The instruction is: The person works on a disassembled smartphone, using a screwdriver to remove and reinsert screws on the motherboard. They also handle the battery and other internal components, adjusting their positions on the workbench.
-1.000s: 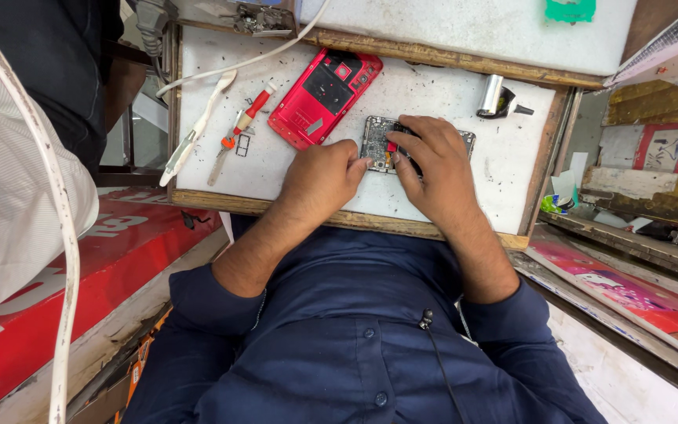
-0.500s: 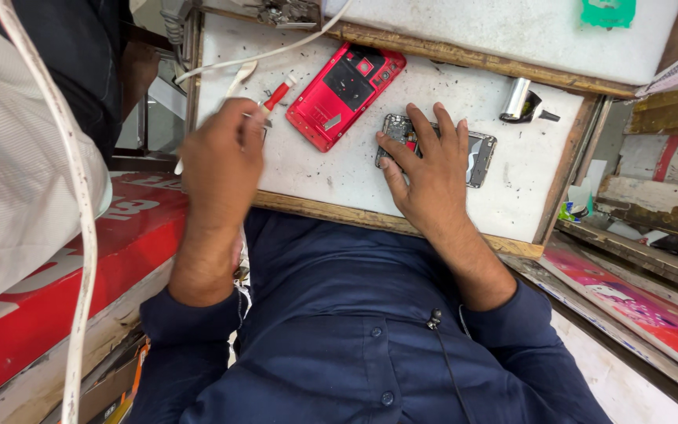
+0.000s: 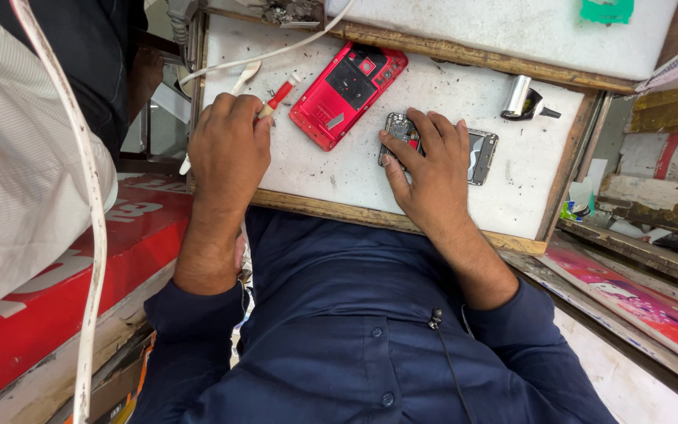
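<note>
My left hand (image 3: pixel 229 149) is closed around a small red-handled screwdriver (image 3: pixel 280 94) at the left side of the white worktop (image 3: pixel 449 78); the red tip sticks out past my fingers. With fingers spread, my right hand (image 3: pixel 433 169) lies flat on a grey phone board and metal frame (image 3: pixel 482 155), pressing it onto the worktop. A red phone body (image 3: pixel 347 94), its inside facing up, lies tilted between the two hands, touched by neither.
A small metal cylinder (image 3: pixel 518 96) lies at the right of the worktop. A white cable (image 3: pixel 276 51) and a white tool (image 3: pixel 242 77) run along the top left. Another person in a white striped shirt (image 3: pixel 17 173) stands at the left. Cluttered shelves (image 3: pixel 653 196) are on the right.
My left hand left the phone board, moved to the left side of the worktop and closed on the red screwdriver. My right hand stayed on the board.
</note>
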